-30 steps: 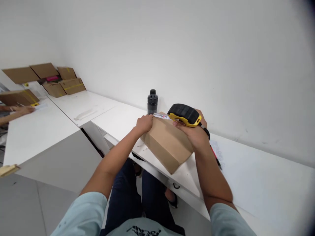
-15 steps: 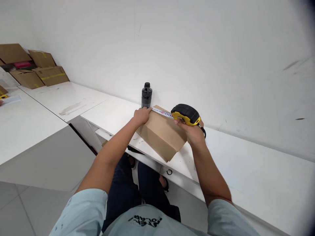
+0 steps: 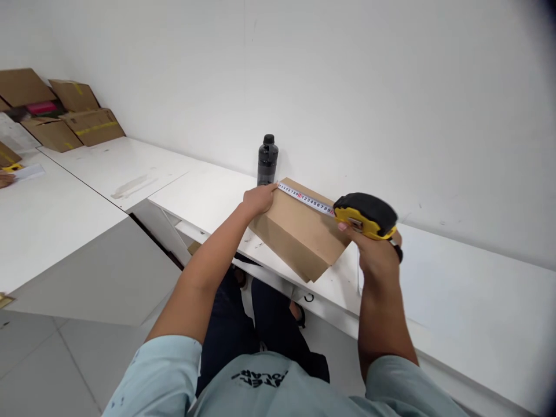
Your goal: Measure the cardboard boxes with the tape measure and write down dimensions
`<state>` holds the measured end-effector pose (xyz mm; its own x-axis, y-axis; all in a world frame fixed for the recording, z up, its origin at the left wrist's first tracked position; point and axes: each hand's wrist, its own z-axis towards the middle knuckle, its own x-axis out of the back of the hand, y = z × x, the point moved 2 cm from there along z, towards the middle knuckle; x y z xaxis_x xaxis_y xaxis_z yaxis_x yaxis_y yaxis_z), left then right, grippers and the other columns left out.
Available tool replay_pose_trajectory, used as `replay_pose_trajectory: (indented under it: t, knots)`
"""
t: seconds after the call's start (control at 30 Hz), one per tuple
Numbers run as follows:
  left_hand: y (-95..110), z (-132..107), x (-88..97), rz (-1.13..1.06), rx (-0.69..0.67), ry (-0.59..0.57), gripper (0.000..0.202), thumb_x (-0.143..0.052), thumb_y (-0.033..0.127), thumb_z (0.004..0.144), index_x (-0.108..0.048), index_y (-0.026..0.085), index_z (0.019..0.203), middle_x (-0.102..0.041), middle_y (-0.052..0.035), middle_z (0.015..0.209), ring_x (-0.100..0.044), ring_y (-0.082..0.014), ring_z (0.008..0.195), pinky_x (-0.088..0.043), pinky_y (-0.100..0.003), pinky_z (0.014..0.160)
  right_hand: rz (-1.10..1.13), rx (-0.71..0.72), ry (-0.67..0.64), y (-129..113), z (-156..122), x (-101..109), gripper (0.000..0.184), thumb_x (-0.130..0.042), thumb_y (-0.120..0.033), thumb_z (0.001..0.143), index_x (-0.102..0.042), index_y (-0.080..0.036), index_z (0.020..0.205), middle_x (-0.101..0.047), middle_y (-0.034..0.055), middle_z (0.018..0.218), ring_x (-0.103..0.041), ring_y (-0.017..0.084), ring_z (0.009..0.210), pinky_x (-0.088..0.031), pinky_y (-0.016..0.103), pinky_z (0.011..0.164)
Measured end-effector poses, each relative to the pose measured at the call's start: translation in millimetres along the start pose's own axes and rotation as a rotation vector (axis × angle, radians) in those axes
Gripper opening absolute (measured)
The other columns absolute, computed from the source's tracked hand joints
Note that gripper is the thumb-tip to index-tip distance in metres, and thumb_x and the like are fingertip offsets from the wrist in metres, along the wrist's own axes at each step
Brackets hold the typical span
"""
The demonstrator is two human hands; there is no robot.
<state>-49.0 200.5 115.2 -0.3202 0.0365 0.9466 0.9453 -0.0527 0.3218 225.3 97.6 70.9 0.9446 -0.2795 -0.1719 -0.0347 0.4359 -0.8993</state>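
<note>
A brown cardboard box [image 3: 304, 229] sits on the white table, at an angle to its front edge. Across the box's top runs the white blade [image 3: 306, 200] of a tape measure, with black and red numbers. My left hand [image 3: 259, 200] is closed at the box's left end, pinching the blade's end against the edge. In my right hand [image 3: 376, 249] is the black and yellow tape measure case [image 3: 365, 215], held over the right end of the box. A dark wrist strap hangs from the case.
A dark bottle [image 3: 267, 160] stands behind the box near the wall. Several cardboard boxes [image 3: 93, 126] are stacked at the far left. Another person's hand [image 3: 6, 179] rests by a paper at the left edge. A white sheet [image 3: 428, 272] lies on the right.
My right hand has moved right with the tape measure case, drawing out more of the blade. My left hand stays at the box's left end. The view has shifted slightly.
</note>
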Motion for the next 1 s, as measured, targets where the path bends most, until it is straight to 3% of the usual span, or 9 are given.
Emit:
replay_pose_trajectory:
  t: [0.17,0.37,0.57,0.8,0.9,1.0]
  knots:
    - [1.9,3.6,0.1,0.016,-0.014,0.015,0.059,-0.030,0.034,0.109,-0.045,0.040,0.165,-0.058,-0.0004,0.162,-0.058,-0.0336,0.144,-0.048,-0.047,0.113,0.041,0.041,0.188,-13.7,-13.8,44.7,0.047,-0.099,-0.034,0.055,-0.077,-0.027,0.097,-0.076,-0.0017,0.101,-0.074,0.024,0.100,-0.062,0.050,0.103]
    - [1.5,7.7,4.5,0.003,-0.027,0.031,0.060,-0.031,0.033,0.106,-0.049,0.038,0.163,-0.059,-0.0014,0.161,-0.056,-0.0353,0.144,-0.046,-0.050,0.115,0.073,-0.011,0.230,1.7,-24.4,75.0,0.050,-0.099,-0.047,0.052,-0.071,-0.028,0.089,-0.073,-0.0021,0.098,-0.072,0.022,0.102,-0.059,0.048,0.106]
    - [2.8,7.2,7.5,0.020,-0.002,0.026,0.060,-0.029,0.037,0.107,-0.047,0.038,0.164,-0.062,-0.0028,0.158,-0.058,-0.0349,0.141,-0.047,-0.050,0.114,0.182,-0.067,0.250,26.4,-28.8,73.4,0.059,-0.099,-0.041,0.052,-0.068,-0.030,0.100,-0.071,-0.0032,0.104,-0.070,0.021,0.102,-0.058,0.049,0.107]
    - [3.2,7.1,8.0,0.036,-0.013,0.026,0.059,-0.029,0.037,0.108,-0.047,0.038,0.164,-0.061,-0.0022,0.159,-0.058,-0.0347,0.142,-0.046,-0.049,0.115,0.225,-0.127,0.250,39.4,-25.5,52.2,0.049,-0.098,-0.035,0.049,-0.069,-0.024,0.087,-0.072,-0.0003,0.096,-0.068,0.021,0.098,-0.056,0.049,0.107]
    - [2.2,8.0,8.2,0.040,-0.014,0.031,0.058,-0.028,0.037,0.108,-0.047,0.038,0.164,-0.062,-0.0011,0.158,-0.057,-0.0343,0.142,-0.046,-0.048,0.114,0.213,-0.096,0.198,39.4,-21.8,38.6,0.047,-0.098,-0.037,0.051,-0.070,-0.025,0.088,-0.074,0.0003,0.097,-0.069,0.022,0.101,-0.056,0.047,0.106]
    - [1.8,8.8,7.8,0.043,-0.018,0.030,0.059,-0.028,0.036,0.108,-0.047,0.039,0.164,-0.061,-0.0008,0.159,-0.057,-0.0335,0.142,-0.046,-0.047,0.114,0.191,-0.098,0.228,43.9,-20.7,36.2,0.050,-0.098,-0.043,0.052,-0.071,-0.026,0.091,-0.075,0.0004,0.098,-0.070,0.023,0.102,-0.057,0.047,0.106]
